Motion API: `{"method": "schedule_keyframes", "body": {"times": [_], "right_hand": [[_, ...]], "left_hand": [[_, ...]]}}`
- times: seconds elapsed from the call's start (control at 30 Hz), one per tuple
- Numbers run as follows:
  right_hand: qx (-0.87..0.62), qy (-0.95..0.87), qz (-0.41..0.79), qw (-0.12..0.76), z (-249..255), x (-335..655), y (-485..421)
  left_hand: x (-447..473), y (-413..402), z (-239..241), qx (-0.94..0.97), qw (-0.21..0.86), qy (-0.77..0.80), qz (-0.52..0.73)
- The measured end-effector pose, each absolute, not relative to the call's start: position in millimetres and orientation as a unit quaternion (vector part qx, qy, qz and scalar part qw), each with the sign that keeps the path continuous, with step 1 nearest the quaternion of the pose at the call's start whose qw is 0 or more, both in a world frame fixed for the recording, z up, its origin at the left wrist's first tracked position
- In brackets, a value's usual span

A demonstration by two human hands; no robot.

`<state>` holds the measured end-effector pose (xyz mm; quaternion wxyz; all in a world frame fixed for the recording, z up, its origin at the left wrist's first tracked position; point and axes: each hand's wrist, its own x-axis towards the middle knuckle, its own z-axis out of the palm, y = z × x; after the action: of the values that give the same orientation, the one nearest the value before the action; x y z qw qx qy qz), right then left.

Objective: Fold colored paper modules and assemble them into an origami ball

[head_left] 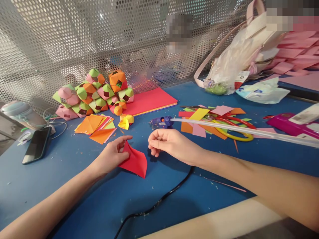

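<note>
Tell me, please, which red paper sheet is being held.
The small, bent red sheet in the left hand; the large red sheet beyond lies flat, atop a stack.

A plain red paper (134,162) is pinched along its left side by the left hand (119,151), tilted over the near middle of the bench (94,199). It bends in a gentle curve, one corner pointing near and right. Just beyond the right hand (159,142), a blue glue gun (163,122) has its nozzle facing left, a long whitish stick (224,126) running rightward from its back.
</note>
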<state>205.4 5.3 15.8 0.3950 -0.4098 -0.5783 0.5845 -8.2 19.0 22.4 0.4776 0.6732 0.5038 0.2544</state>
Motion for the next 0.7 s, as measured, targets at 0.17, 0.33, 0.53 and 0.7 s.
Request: {"method": "schedule_keyframes", "body": {"times": [0.17,0.33,0.53,0.7], "right_hand": [[-0.370,-0.512,0.665,0.398,14.7,202.4,4.5],[-0.369,-0.495,0.683,0.390,12.4,202.3,4.0],[-0.356,-0.485,0.705,0.376,10.7,203.5,6.3],[-0.366,-0.471,0.716,0.364,7.5,201.5,6.4]], "left_hand": [[-9.7,18.8,21.1,0.680,0.470,0.504,0.250],[-11.4,19.3,21.1,0.690,0.453,0.507,0.247],[-11.9,19.5,19.6,0.703,0.436,0.512,0.230],[-12.5,20.2,18.1,0.711,0.434,0.508,0.217]]}}
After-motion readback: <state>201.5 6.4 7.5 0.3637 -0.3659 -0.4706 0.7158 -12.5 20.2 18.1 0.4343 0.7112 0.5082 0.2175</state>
